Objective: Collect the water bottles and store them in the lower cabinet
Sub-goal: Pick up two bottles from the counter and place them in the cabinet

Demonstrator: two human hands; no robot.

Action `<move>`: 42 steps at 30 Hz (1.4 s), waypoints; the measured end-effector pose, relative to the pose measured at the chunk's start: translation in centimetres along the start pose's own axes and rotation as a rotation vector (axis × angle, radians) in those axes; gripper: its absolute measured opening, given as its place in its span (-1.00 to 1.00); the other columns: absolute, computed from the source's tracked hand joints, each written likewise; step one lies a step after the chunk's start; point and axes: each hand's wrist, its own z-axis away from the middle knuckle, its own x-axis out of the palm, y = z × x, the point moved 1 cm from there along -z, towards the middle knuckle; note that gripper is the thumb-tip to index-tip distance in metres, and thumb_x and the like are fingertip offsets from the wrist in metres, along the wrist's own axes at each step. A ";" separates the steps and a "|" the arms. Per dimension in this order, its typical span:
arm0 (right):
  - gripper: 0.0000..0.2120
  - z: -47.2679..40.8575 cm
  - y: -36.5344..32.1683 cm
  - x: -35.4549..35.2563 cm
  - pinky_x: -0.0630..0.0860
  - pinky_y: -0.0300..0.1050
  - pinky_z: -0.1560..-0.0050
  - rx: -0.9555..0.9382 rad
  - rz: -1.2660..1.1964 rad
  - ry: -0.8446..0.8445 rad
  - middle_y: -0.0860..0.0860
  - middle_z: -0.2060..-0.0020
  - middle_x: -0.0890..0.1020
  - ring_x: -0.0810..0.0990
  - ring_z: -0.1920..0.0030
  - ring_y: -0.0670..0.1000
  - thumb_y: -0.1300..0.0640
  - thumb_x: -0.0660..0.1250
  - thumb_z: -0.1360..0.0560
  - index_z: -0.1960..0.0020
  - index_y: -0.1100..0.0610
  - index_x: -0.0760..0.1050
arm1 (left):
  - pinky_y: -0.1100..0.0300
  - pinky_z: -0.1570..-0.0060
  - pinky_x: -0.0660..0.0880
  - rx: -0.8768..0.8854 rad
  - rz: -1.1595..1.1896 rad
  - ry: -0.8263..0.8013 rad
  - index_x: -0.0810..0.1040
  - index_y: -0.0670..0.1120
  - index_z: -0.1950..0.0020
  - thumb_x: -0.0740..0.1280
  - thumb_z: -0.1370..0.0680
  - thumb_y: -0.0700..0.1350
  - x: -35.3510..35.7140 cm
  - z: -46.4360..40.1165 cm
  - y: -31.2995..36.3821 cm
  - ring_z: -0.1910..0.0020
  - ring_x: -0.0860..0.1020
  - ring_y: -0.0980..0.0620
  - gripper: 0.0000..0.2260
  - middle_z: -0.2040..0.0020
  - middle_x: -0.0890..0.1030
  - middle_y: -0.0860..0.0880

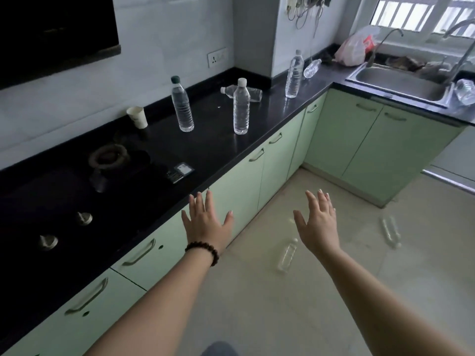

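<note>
Three clear water bottles stand upright on the black countertop (205, 152): one with a dark cap (182, 105), one with a white cap (241, 107), and a taller one (294, 74) near the corner. Two more lie on their sides, one behind the white-capped bottle (253, 93) and one at the corner (312, 68). Another bottle (465, 91) rests beside the sink. Two bottles lie on the floor (287, 255) (391, 231). My left hand (205, 223) and my right hand (317, 222) are stretched out in front of me, fingers spread, holding nothing. The green lower cabinet doors (239, 186) are closed.
A paper cup (138, 117) stands by the wall. A gas hob (77, 201) with burner and knobs fills the near counter. A steel sink (401, 82) with taps sits under the window, a plastic bag (356, 47) behind it. Pale tiled floor (334, 291) lies ahead.
</note>
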 end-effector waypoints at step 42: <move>-0.21 -48.8 -18.1 17.3 0.44 0.03 -0.25 0.010 -0.600 -0.095 0.01 -0.30 0.43 0.46 -0.27 0.05 0.07 0.52 -0.33 -0.41 0.00 0.15 | 0.14 -0.32 0.29 -0.525 0.737 0.527 -0.03 0.09 -0.56 0.62 -0.25 0.05 3.5 -52.0 -1.7 -0.48 0.22 0.01 0.08 -0.54 0.11 -0.03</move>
